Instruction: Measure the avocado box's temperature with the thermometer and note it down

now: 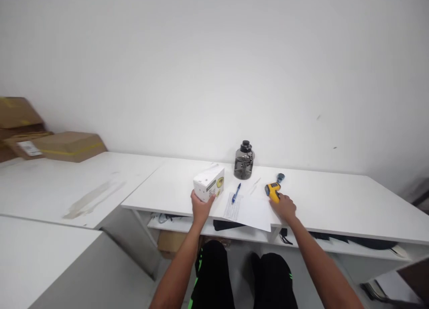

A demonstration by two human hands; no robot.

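My left hand [201,206] is closed on the near end of a white box [206,184] with a green and yellow round print on its side. The box rests on or just above the white table; I cannot tell which. At the table's front edge, my right hand [284,207] is wrapped round the handle of a yellow and black gun-shaped handheld device [274,192], whose head points left. Between the hands lies a printed sheet of paper [254,213], reaching over the front edge. A blue pen [236,193] lies at the sheet's upper left.
A dark see-through water bottle [244,161] stands near the wall. Behind the yellow device is a small dark blue object [280,177]. A shelf [201,227] under the table holds dark items. Cardboard boxes [70,146] sit on the left table [134,166].
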